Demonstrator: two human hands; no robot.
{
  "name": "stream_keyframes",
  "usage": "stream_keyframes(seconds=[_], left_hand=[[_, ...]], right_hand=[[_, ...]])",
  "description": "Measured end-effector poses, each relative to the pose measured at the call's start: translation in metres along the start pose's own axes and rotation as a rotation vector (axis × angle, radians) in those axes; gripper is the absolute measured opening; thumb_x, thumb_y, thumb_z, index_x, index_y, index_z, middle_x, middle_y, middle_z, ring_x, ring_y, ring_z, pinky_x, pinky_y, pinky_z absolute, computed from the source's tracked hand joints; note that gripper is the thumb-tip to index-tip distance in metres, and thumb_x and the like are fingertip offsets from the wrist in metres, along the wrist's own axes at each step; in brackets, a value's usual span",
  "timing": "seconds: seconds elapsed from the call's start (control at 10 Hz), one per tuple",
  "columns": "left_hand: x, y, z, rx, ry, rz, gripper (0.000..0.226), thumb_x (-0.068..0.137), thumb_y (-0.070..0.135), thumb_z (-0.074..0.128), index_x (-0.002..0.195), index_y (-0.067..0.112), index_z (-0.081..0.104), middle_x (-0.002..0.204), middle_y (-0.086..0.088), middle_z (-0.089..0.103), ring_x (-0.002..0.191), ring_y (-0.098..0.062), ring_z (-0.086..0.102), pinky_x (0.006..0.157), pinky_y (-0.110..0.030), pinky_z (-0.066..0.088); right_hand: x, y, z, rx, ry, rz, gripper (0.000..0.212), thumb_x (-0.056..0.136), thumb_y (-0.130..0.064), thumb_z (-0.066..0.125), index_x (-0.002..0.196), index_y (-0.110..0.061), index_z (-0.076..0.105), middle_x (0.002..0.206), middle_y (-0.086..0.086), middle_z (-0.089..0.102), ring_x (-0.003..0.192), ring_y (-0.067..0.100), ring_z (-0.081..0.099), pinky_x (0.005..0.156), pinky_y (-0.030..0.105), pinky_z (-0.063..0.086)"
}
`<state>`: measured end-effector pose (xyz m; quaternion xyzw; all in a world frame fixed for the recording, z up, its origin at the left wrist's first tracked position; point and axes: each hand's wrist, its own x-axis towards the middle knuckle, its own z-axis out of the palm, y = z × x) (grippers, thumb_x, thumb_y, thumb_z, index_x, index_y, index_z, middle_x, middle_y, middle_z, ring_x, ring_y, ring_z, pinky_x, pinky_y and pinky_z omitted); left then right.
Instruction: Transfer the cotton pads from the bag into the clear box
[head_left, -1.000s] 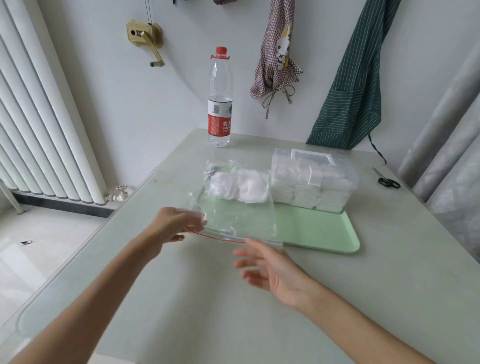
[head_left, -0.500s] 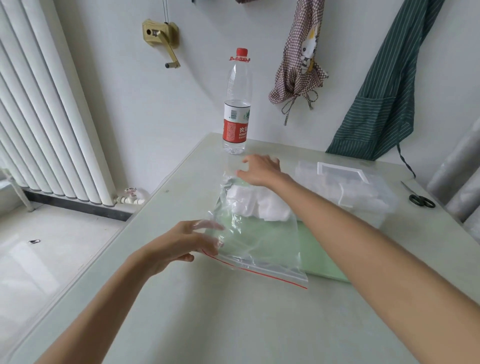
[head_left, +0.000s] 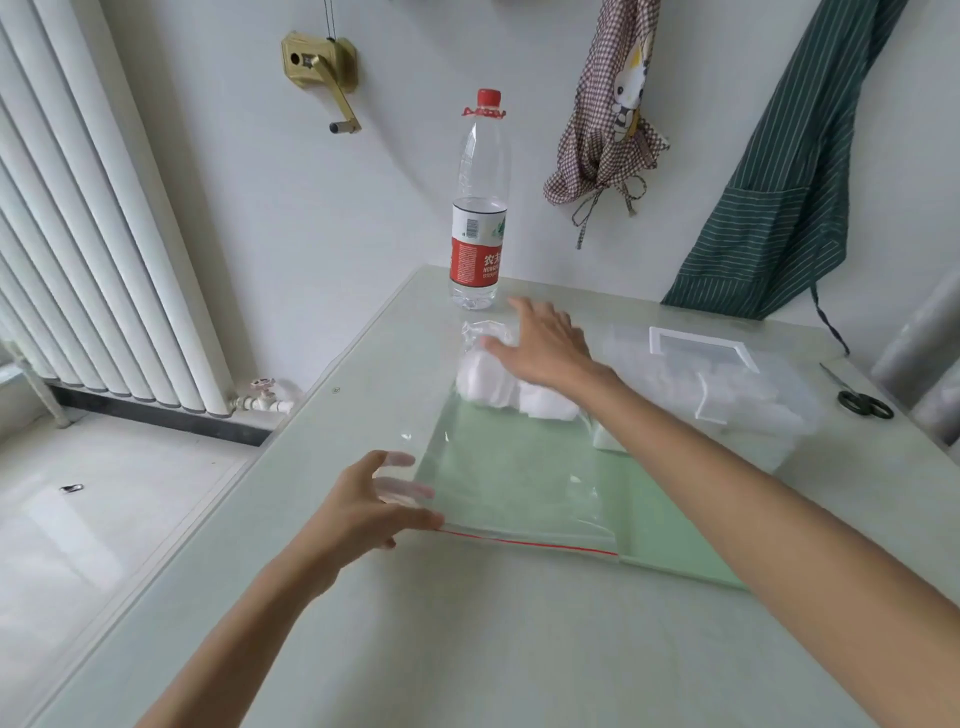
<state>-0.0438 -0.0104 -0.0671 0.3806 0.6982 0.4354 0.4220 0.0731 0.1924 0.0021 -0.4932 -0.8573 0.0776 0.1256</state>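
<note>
A clear zip bag (head_left: 519, 493) with a red seal strip lies flat on the green tray (head_left: 685, 551), mouth toward me. White cotton pads (head_left: 493, 387) are bunched at its far end. My left hand (head_left: 374, 504) pinches the near left corner of the bag's mouth; its fingers show through the plastic, thumb by the red strip. My right hand (head_left: 545, 348) lies with straight, spread fingers on the far end of the bag, over the pads. The clear box (head_left: 769, 415), filled with white pads and closed by a lid with a white frame, stands on the tray to the right of that hand.
A water bottle (head_left: 478, 218) stands at the table's back edge, just beyond my right hand. Black scissors (head_left: 865, 402) lie at the far right. A white radiator (head_left: 104, 260) runs along the left wall, and two aprons hang on the back wall.
My right hand has gone from the near edge across to the far end of the bag and settled on the pads. The bag now lies flatter. My left hand keeps its corner.
</note>
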Motion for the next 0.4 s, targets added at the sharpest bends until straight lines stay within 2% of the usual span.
stream_keyframes(seconds=[0.1,0.2,0.3,0.4], left_hand=[[-0.002,0.003,0.001,0.106,0.016,0.03,0.064,0.068,0.007,0.08,0.12,0.028,0.048,0.113,0.002,0.059,0.063,-0.014,0.054,0.042,-0.016,0.037],[-0.002,0.001,0.0,0.136,0.04,0.019,0.081,0.069,0.007,0.079,0.134,0.029,0.036,0.122,-0.001,0.049,0.067,-0.018,0.054,0.042,-0.019,0.037],[-0.002,0.003,0.005,0.151,0.03,-0.037,0.085,0.073,0.006,0.077,0.141,0.024,0.029,0.127,0.0,0.047,0.067,-0.017,0.049,0.048,-0.022,0.039],[-0.009,0.006,0.006,0.181,0.082,-0.054,0.097,0.063,0.017,0.083,0.143,0.021,0.028,0.132,0.001,0.045,0.081,-0.02,0.057,0.058,-0.026,0.047]], right_hand=[[-0.039,0.011,0.014,-0.158,-0.217,0.005,0.085,0.087,-0.068,0.035,0.15,-0.019,0.007,0.155,0.013,0.012,0.141,0.033,0.014,0.11,0.044,0.019],[-0.055,0.02,0.027,-0.228,-0.241,0.012,0.086,0.088,-0.069,0.031,0.151,-0.02,0.002,0.158,0.012,0.0,0.143,0.034,0.003,0.113,0.044,0.013],[-0.059,0.016,0.018,-0.206,-0.14,-0.025,0.083,0.089,-0.067,0.031,0.151,-0.021,0.002,0.158,0.014,-0.001,0.144,0.035,-0.002,0.115,0.045,0.009],[-0.076,0.017,0.001,-0.15,-0.074,-0.169,0.078,0.092,-0.062,0.033,0.151,-0.021,0.004,0.159,0.011,0.0,0.145,0.03,-0.003,0.116,0.043,0.007]])
